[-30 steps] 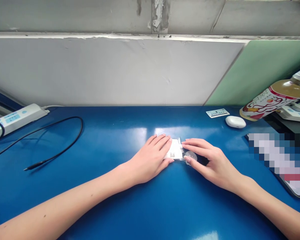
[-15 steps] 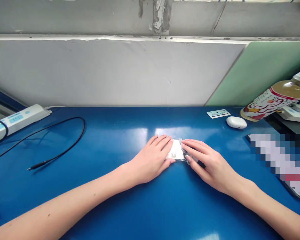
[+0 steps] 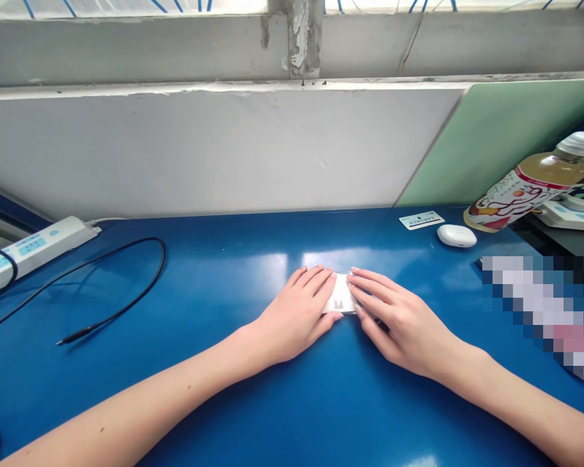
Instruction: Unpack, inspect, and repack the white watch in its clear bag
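Head view: both hands lie palm-down on the blue bench (image 3: 224,402) and meet over a small white packet (image 3: 341,300) near the middle of the bench top. The left hand (image 3: 296,314) is spread flat with its fingers straight and close together. Its fingertips rest on the left part of the packet and its thumb lies along the packet's near edge. The right hand (image 3: 399,321) is flat and open too, with its fingers stretched over the right part of the packet, hiding that end. Neither hand curls around anything. The packet lies flat on the bench under the fingers, and a dark printed code shows on the strip left bare between the two hands.

At the far left a white power strip (image 3: 29,245) sits by the wall, and a black cable (image 3: 141,292) loops across the bench well apart from the hands. At the back right lie a small white card (image 3: 421,220) and, just beside it, a white oval case (image 3: 456,235). Near them is a labelled bottle (image 3: 525,185) of pale drink with a white cap. A blurred patch hides what lies at the right edge.
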Demonstrator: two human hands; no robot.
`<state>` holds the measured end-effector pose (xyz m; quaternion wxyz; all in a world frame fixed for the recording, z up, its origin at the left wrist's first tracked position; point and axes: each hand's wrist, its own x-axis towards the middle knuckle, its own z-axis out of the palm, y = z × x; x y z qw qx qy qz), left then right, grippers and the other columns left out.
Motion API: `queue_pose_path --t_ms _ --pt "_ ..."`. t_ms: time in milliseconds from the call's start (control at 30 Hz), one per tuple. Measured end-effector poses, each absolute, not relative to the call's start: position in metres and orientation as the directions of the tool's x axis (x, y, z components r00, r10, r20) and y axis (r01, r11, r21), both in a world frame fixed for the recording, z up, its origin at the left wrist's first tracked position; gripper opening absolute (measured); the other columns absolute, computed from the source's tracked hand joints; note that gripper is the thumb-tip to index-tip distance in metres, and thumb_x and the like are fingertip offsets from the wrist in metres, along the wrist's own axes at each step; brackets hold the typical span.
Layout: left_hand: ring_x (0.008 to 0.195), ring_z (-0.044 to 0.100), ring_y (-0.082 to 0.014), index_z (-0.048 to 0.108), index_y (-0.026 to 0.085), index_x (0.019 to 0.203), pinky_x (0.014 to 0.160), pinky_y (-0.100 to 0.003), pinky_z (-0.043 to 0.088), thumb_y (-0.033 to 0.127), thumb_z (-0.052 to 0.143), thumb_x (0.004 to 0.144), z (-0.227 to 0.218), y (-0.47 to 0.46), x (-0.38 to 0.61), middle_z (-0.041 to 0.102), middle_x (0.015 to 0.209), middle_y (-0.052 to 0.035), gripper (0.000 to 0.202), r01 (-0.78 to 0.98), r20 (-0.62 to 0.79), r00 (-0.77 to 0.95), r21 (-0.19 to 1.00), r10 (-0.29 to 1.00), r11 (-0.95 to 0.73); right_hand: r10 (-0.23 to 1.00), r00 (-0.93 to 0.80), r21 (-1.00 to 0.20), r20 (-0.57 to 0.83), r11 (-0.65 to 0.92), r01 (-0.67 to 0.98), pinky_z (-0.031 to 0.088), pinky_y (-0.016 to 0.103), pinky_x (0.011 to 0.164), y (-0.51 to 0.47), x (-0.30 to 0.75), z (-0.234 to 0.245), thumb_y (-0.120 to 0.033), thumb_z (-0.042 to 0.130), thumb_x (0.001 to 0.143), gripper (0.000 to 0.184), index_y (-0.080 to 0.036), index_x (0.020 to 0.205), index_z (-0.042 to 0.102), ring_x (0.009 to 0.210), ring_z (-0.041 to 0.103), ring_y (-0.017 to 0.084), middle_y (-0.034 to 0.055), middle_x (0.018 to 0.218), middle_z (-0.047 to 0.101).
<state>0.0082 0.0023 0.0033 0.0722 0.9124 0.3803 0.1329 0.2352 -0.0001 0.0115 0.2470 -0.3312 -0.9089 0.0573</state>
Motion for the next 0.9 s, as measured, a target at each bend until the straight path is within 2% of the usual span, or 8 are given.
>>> queue_pose_path --t_ms 133,333,567,667,767,833,900 --pt "0.140 0.044 -0.0331 0.042 0.011 0.142 0.114 -0.053 0.037 0.041 0.050 0.101 0.006 0.003 0.007 0.051 0.147 -0.0199 0.051 0.662 0.203 0.660 0.298 0.723 -0.688 0.727 -0.553 -0.441 0.408 0.687 0.578 0.055 0.051 0.101 0.011 0.244 0.006 -0.015 0.048 0.095 0.034 -0.022 0.123 0.067 0.126 0.060 0.030 0.0112 0.128 0.070" --pt "0.139 0.045 -0.0311 0.042 0.012 0.142 0.114 -0.051 0.039 0.038 0.041 0.105 0.009 0.003 0.005 0.051 0.146 -0.0186 0.046 0.630 0.221 0.661 0.355 0.717 -0.691 0.675 -0.623 -0.422 0.394 0.735 0.530 0.052 0.050 0.106 0.027 0.257 0.002 -0.014 0.051 0.096 0.039 -0.023 0.133 0.061 0.130 0.057 0.028 0.0089 0.133 0.067" --pt "0.141 0.042 -0.0271 0.036 0.010 0.146 0.116 -0.045 0.038 0.044 0.026 0.107 0.011 -0.002 0.001 0.050 0.147 -0.0192 0.053 0.445 0.340 0.732 0.418 0.591 -0.792 0.608 -0.577 -0.494 0.545 0.789 0.365 0.061 0.041 0.092 0.019 0.261 0.021 -0.019 0.063 0.093 0.024 -0.026 0.113 0.073 0.107 0.072 0.025 0.0062 0.110 0.078" --pt "0.138 0.045 -0.0270 0.039 0.013 0.146 0.115 -0.045 0.039 0.047 0.021 0.107 0.012 -0.002 0.000 0.052 0.145 -0.0176 0.055 0.415 0.358 0.724 0.455 0.589 -0.787 0.657 -0.512 -0.575 0.554 0.746 0.335 0.064 0.035 0.079 0.012 0.262 0.028 -0.024 0.066 0.091 0.018 -0.029 0.105 0.077 0.089 0.076 0.023 0.0047 0.099 0.079" --pt "0.135 0.049 -0.0271 0.045 0.013 0.142 0.113 -0.044 0.042 0.045 0.021 0.107 0.013 -0.002 -0.001 0.053 0.144 -0.0178 0.054 0.444 0.347 0.688 0.494 0.638 -0.748 0.742 -0.367 -0.679 0.562 0.667 0.308 0.063 0.033 0.071 0.009 0.262 0.033 -0.025 0.069 0.089 0.016 -0.031 0.101 0.079 0.081 0.074 0.022 0.0040 0.093 0.078" --pt "0.133 0.051 -0.0270 0.047 0.013 0.140 0.111 -0.044 0.044 0.044 0.022 0.107 0.013 -0.001 -0.001 0.054 0.141 -0.0173 0.051 0.450 0.339 0.678 0.510 0.652 -0.733 0.821 -0.274 -0.777 0.501 0.566 0.277 0.061 0.033 0.069 0.011 0.262 0.036 -0.027 0.071 0.088 0.014 -0.030 0.098 0.080 0.081 0.072 0.021 0.0044 0.091 0.077" --pt "0.131 0.052 -0.0274 0.048 0.014 0.140 0.110 -0.045 0.045 0.043 0.024 0.107 0.013 -0.001 -0.001 0.055 0.141 -0.0169 0.050 0.452 0.334 0.674 0.518 0.658 -0.726 0.896 -0.250 -0.878 0.366 0.422 0.226 0.061 0.033 0.070 0.015 0.263 0.039 -0.032 0.072 0.086 0.012 -0.028 0.093 0.081 0.082 0.072 0.022 0.0053 0.090 0.077"
